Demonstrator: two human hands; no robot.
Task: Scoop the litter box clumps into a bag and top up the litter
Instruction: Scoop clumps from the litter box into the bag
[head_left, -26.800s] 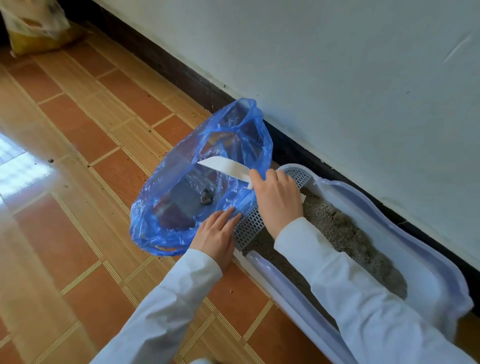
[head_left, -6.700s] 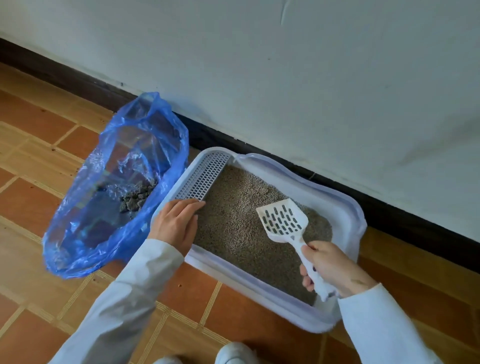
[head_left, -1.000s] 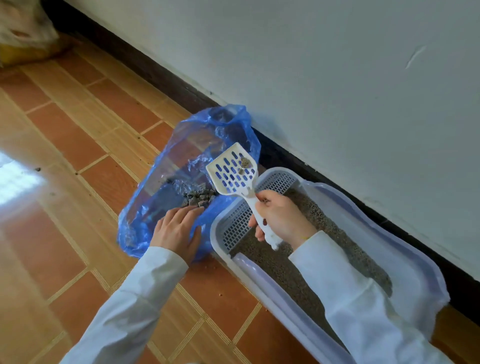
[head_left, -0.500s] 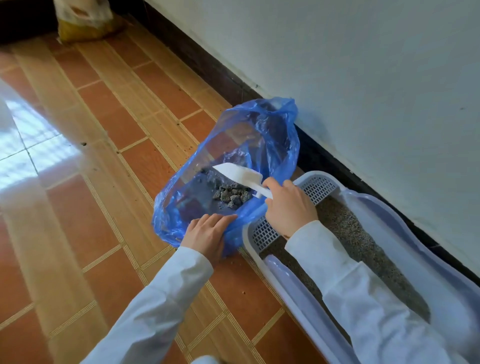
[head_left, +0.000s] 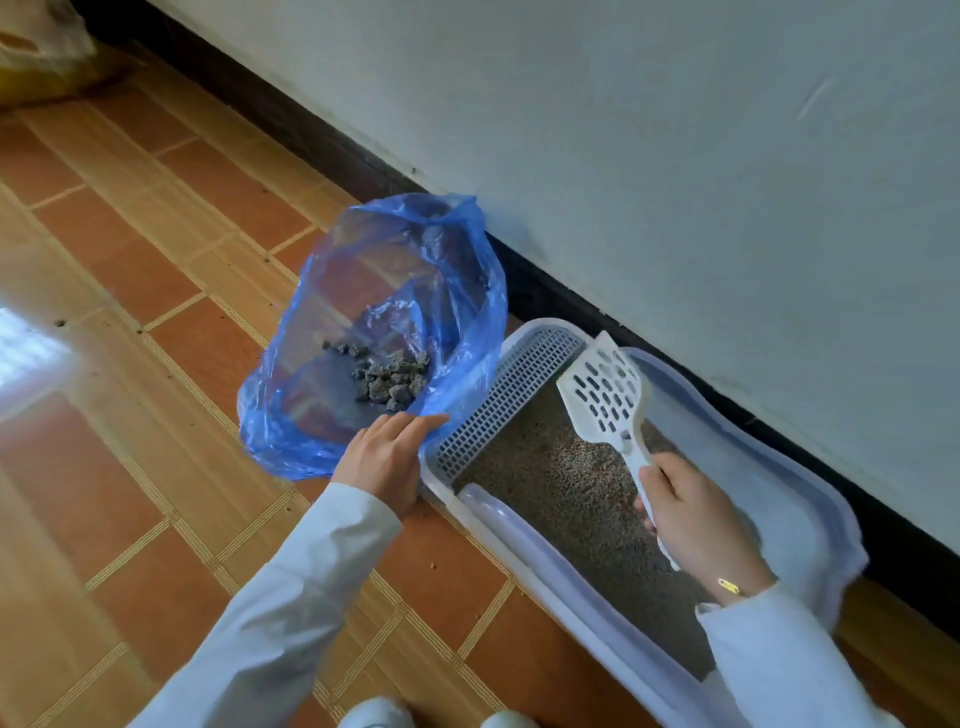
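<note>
A pale lilac litter box (head_left: 810, 519) lies along the wall, holding grey-brown litter (head_left: 566, 493) and a slotted grille (head_left: 506, 395) at its left end. Left of it sits an open blue plastic bag (head_left: 467, 291) with a heap of dark grey clumps (head_left: 389, 376) inside. My left hand (head_left: 384, 457) rests on the bag's near edge with its fingers straight. My right hand (head_left: 691, 519) grips the handle of a white slotted scoop (head_left: 605, 395), which hangs empty above the litter, blade pointing up toward the wall.
The floor is orange-brown tile (head_left: 156, 364) with scattered litter grains. A white wall with a dark skirting board (head_left: 311, 135) runs close behind the box and bag. A yellow and white sack (head_left: 36, 57) sits in the far left corner. Shoe tips (head_left: 379, 714) show at the bottom.
The scoop has come out of the bag and swung right, back over the litter box, now empty. My left hand stays on the bag's edge.
</note>
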